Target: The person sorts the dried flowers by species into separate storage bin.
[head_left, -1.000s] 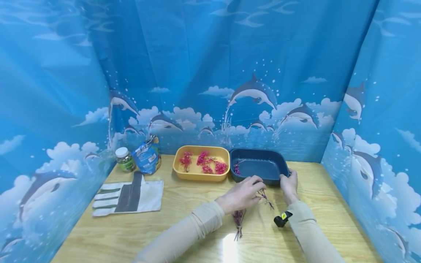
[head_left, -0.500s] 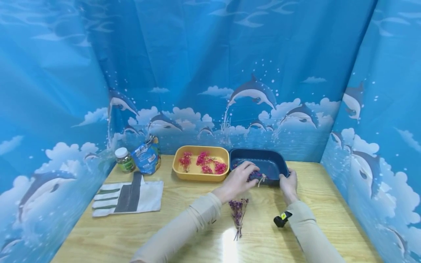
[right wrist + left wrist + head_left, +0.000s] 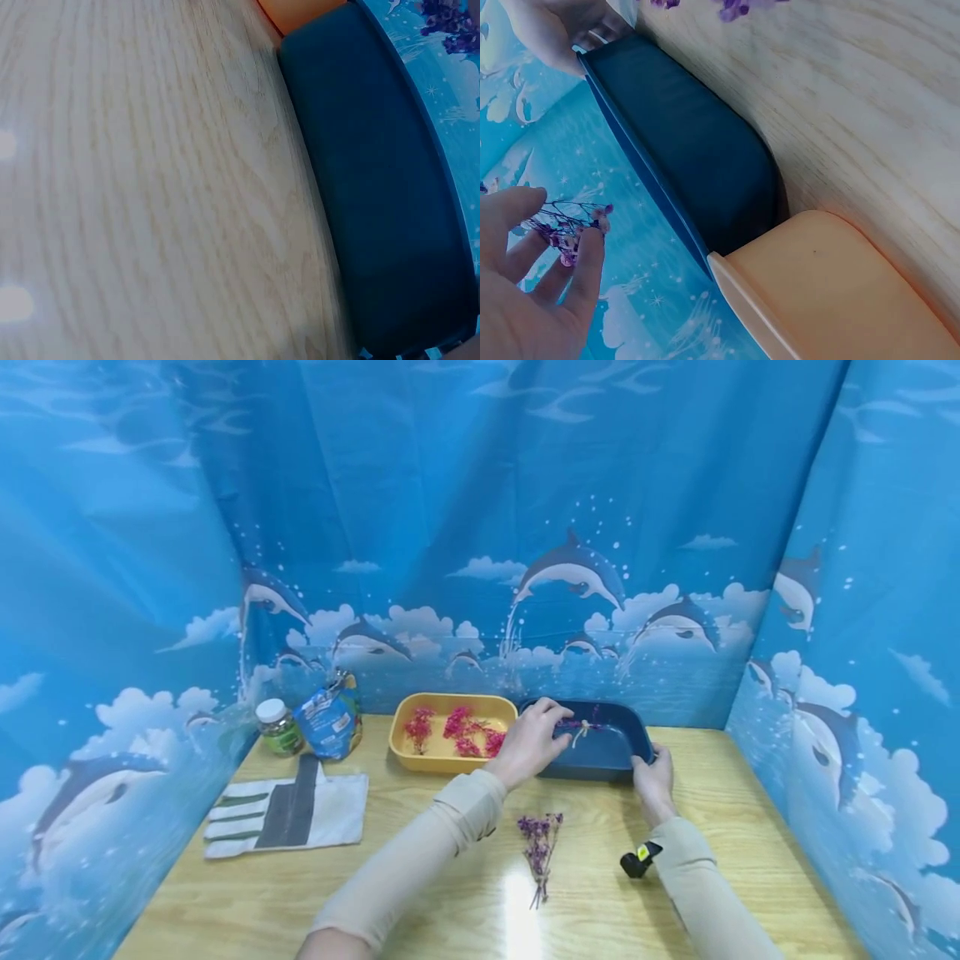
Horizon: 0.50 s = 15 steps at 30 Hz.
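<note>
My left hand is over the left part of the dark blue bin, holding a small tied bunch of purple dried flowers above it. In the left wrist view the flower heads lie between the thumb and the curled fingers of the left hand. My right hand grips the right end of the blue bin by its rim. Another bunch of purple dried flowers lies on the table in front of the bin, stems toward me.
A yellow bin with pink dried flowers adjoins the blue bin on the left. Further left are a lidded jar, a blue pouch and a striped work glove. A printed dolphin curtain surrounds the table.
The left hand has carried the purple bunch from in front of the blue bin up and leftward over it. The right hand keeps its grip on the bin's end.
</note>
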### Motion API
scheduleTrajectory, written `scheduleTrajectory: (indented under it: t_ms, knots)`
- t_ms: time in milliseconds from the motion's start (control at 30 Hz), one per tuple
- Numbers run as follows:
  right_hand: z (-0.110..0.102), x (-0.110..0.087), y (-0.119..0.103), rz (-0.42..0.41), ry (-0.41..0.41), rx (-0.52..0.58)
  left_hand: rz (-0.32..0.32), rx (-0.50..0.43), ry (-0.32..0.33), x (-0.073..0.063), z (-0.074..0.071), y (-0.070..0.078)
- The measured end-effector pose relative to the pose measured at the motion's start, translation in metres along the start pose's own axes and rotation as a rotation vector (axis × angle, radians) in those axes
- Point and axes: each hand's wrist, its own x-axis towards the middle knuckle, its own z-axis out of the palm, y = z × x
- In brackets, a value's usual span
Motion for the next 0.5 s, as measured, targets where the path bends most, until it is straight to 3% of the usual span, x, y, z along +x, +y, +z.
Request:
scheduleTrajectory:
  t_ms: [500]
  knots:
    - [0.0, 0.003, 0.001, 0.028, -0.007, -0.031, -0.187, 0.048, -0.106, 0.023, 0.018, 0.002]
